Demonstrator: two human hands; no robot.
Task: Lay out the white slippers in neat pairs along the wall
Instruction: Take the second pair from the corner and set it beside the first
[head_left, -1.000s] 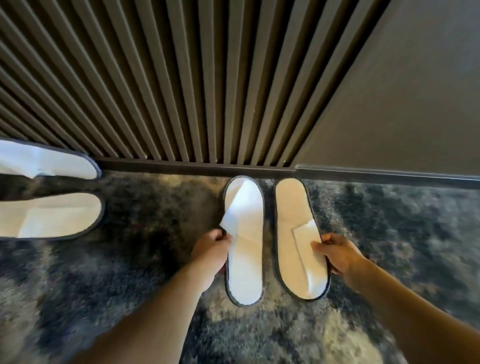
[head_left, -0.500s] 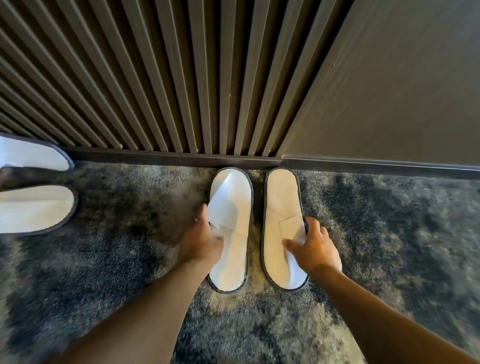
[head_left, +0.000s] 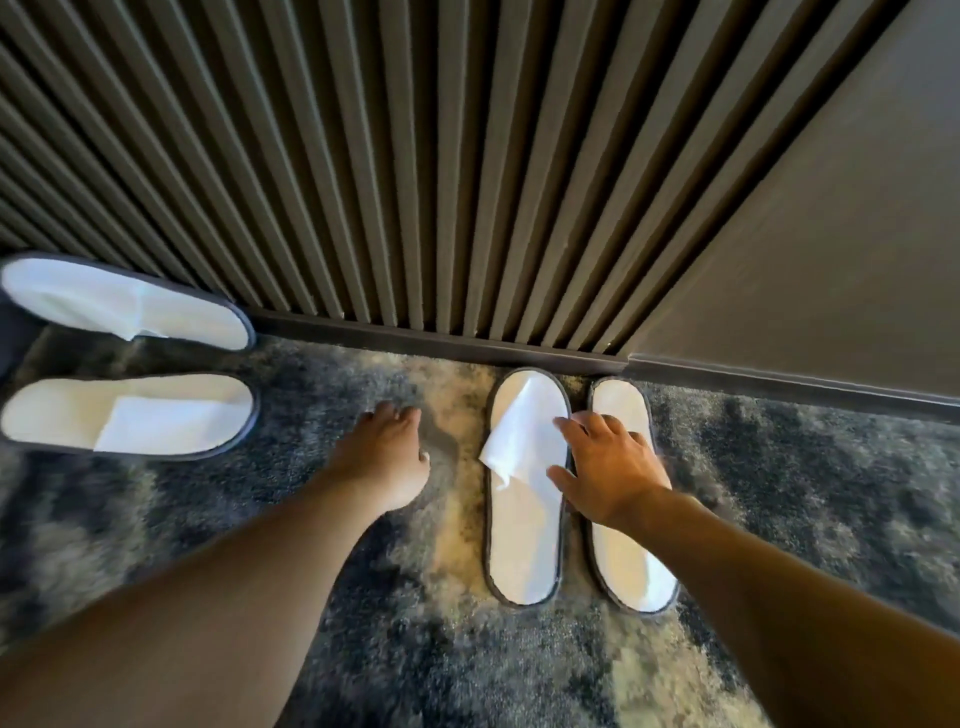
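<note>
Two white slippers with dark trim lie side by side, toes against the baseboard: the left one (head_left: 524, 525) with its loose upper flap turned up, the right one (head_left: 631, 561) beside it. My right hand (head_left: 608, 467) hovers spread over the gap between them, fingers apart, covering the right slipper's middle. My left hand (head_left: 387, 452) is over bare carpet to the left of that pair, holding nothing. Another pair lies sideways at the far left: one slipper (head_left: 124, 306) by the wall, the other (head_left: 130, 415) nearer me.
A slatted dark wall (head_left: 363, 182) and a smooth panel (head_left: 810, 234) meet the floor at a dark baseboard (head_left: 415, 338). Mottled grey and beige carpet (head_left: 467, 649) covers the floor, with open carpet between the two pairs.
Both hands have let go of the slippers. My left hand moved left onto the carpet; my right hand shifted left over the gap. The view swung left, showing more of the far pair.
</note>
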